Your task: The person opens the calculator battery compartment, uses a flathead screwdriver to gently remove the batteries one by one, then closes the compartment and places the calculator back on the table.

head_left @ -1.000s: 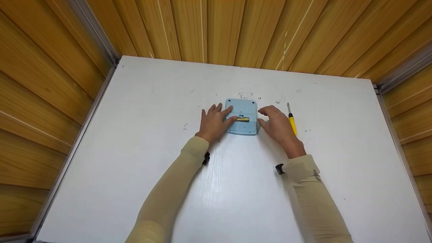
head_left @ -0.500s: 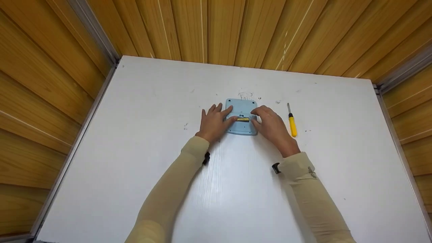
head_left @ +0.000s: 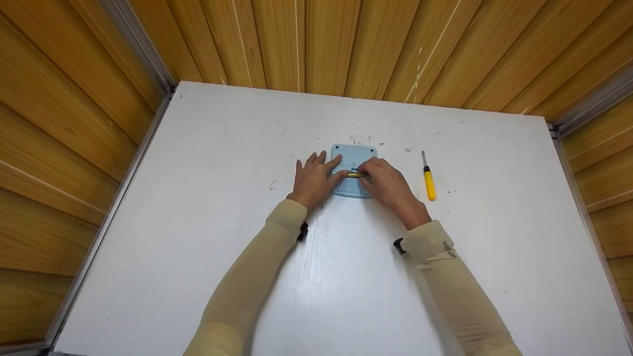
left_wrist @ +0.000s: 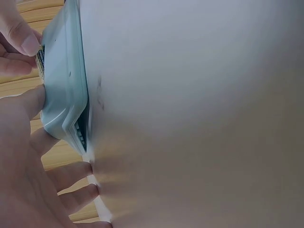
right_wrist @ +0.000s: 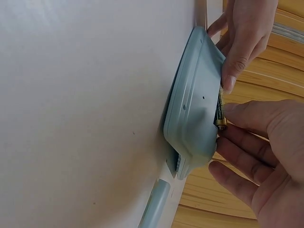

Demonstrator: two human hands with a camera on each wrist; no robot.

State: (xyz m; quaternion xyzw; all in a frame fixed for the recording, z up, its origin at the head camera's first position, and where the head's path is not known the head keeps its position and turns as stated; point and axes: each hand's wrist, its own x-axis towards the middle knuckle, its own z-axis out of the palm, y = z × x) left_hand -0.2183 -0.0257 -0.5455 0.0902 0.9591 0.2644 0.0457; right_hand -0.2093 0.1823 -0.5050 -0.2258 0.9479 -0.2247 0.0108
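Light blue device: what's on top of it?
On the light blue device, a gold-and-black battery is pinched by the right hand; the left hand rests partly on the device. Whatever lies directly beneath the battery and hands is covered.

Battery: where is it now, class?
In the head view, just right of centre, the battery is on the device, between the left hand and right hand.
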